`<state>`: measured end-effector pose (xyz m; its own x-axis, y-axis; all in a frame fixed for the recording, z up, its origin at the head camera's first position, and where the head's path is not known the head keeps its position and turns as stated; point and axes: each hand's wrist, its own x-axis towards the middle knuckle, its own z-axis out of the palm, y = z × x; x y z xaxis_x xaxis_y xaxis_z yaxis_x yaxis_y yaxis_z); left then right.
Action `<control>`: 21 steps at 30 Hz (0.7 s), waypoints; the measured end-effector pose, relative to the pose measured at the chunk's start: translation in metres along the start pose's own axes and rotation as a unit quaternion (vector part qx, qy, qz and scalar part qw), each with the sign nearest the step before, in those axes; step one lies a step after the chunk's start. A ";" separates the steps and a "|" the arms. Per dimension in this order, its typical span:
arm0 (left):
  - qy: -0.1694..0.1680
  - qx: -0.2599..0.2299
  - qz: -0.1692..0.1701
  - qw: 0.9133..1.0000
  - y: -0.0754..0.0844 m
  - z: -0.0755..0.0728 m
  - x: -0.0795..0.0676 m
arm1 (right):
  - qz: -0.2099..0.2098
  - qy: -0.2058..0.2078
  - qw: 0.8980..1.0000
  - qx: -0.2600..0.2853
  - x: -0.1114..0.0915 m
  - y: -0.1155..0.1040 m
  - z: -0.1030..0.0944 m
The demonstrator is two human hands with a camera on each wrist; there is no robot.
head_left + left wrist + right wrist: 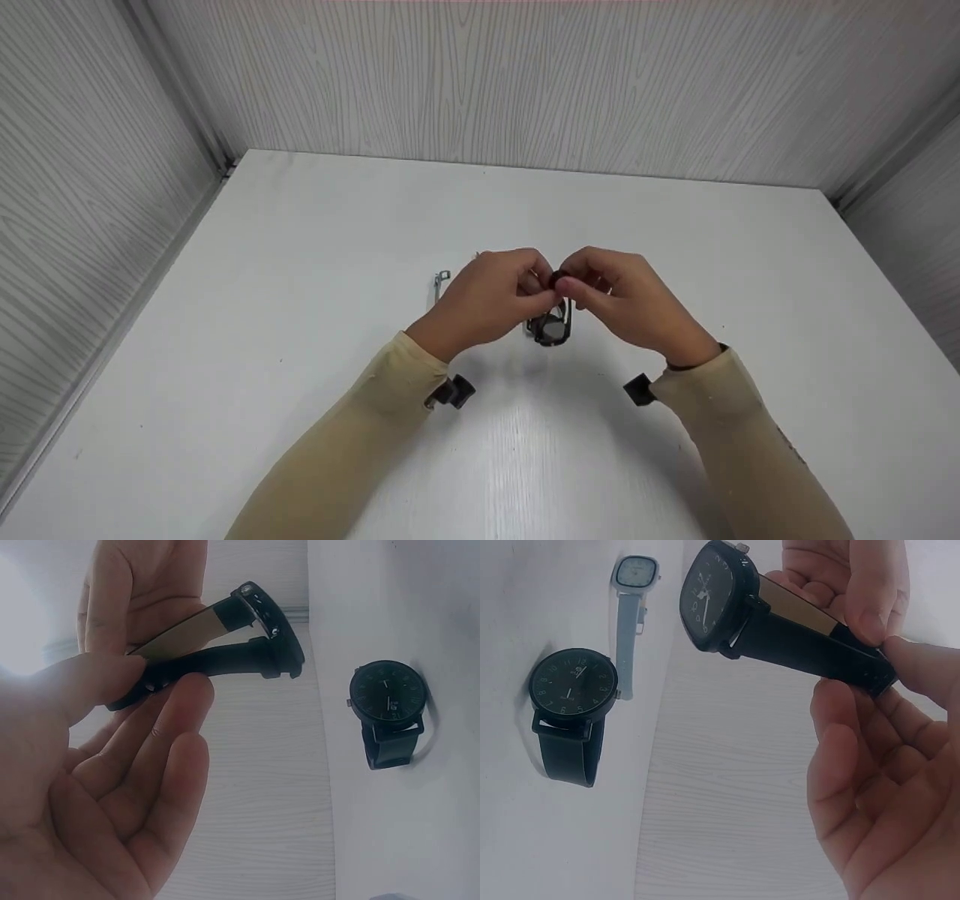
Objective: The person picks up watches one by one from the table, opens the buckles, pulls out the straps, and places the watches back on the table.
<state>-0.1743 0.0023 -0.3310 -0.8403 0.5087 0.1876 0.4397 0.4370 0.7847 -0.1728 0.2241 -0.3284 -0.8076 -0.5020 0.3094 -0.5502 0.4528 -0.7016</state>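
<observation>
Two hands, one part: left hand (pixel 491 300) and right hand (pixel 630 300) both pinched the strap (pixel 802 645) of the squarish black watch (pixel 553 330), thumb against fingers, at the end away from its dial. Other fingers curled loosely beside that watch. It was held up off the table (pixel 337 225), between the hands, dial end toward the person. Strap black outside, tan inside; fastened or not, couldn't tell, fingers covered it. Round black watch (pixel 574 682) lay on the table, apart from the squarish one, dial showing. Pale blue watch (pixel 628 626) lay to the squarish one's left, partly behind the left hand in head view. Wood-grain back wall (pixel 480 82) stood well beyond the squarish watch.
</observation>
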 end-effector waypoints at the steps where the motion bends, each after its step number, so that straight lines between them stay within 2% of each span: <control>1: 0.001 0.002 -0.001 1.000 0.000 0.000 0.000 | 0.000 0.000 1.000 0.001 0.000 0.000 0.000; 8: 0.002 0.018 -0.005 1.000 0.000 -0.001 0.000 | 0.001 -0.004 1.000 0.003 0.001 0.001 0.001; 17: 0.010 -0.008 -0.012 1.000 0.000 0.000 0.000 | 0.006 -0.005 1.000 -0.001 0.002 0.000 0.000; 21: 0.004 -0.021 -0.015 1.000 0.000 0.000 0.000 | 0.005 -0.001 1.000 0.004 0.002 0.001 0.001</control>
<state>-0.1748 0.0020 -0.3310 -0.8554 0.4897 0.1688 0.4013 0.4205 0.8137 -0.1747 0.2235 -0.3292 -0.8120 -0.5000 0.3010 -0.5408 0.4508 -0.7101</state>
